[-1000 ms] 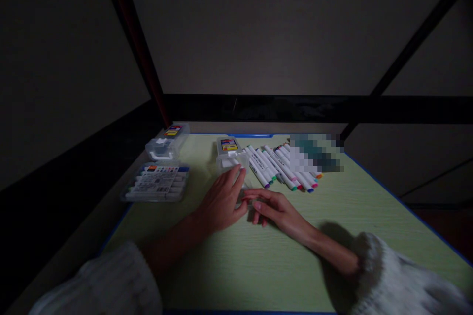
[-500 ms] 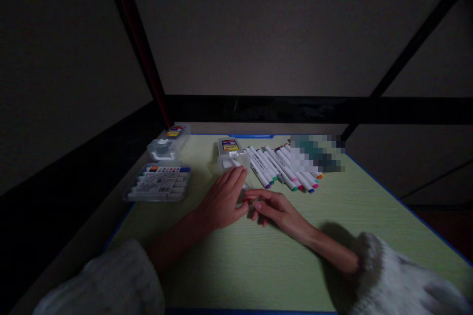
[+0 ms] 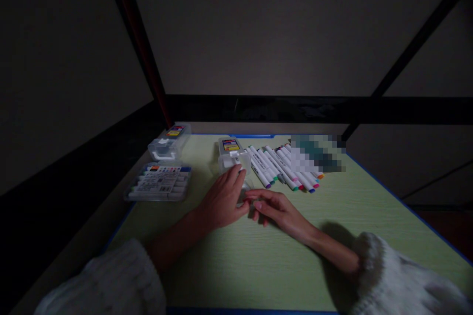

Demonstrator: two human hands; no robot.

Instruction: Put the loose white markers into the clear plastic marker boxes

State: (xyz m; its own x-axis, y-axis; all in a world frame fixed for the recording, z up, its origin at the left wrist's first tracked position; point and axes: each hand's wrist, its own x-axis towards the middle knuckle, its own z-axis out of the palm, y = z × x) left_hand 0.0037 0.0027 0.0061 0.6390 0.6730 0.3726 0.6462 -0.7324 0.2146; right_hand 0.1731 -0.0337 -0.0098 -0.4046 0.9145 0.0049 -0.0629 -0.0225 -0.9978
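Note:
My left hand (image 3: 221, 199) is closed around a white marker (image 3: 237, 161), whose far end sticks out past the fingertips. Most of its barrel is covered by my fingers. At the near end, red shows (image 3: 247, 200) between my left thumb and my right hand (image 3: 275, 209), where the right finger and thumb pinch. Just beyond my left fingers stands a clear plastic case (image 3: 222, 163) with a yellow, red and blue label. A clear part below it, next to the left fingers, is partly hidden.
Several white markers (image 3: 281, 167) with coloured ends lie in a loose pile to the right. A flat clear case of markers (image 3: 179, 189) and another clear case (image 3: 168, 148) are at the left. A blurred patch (image 3: 318, 152) covers the far right. The pale green table (image 3: 236, 270) has blue edges.
The marker's far end has swung slightly to the right and shows a little differently above my left fingers. Both hands stay almost in place.

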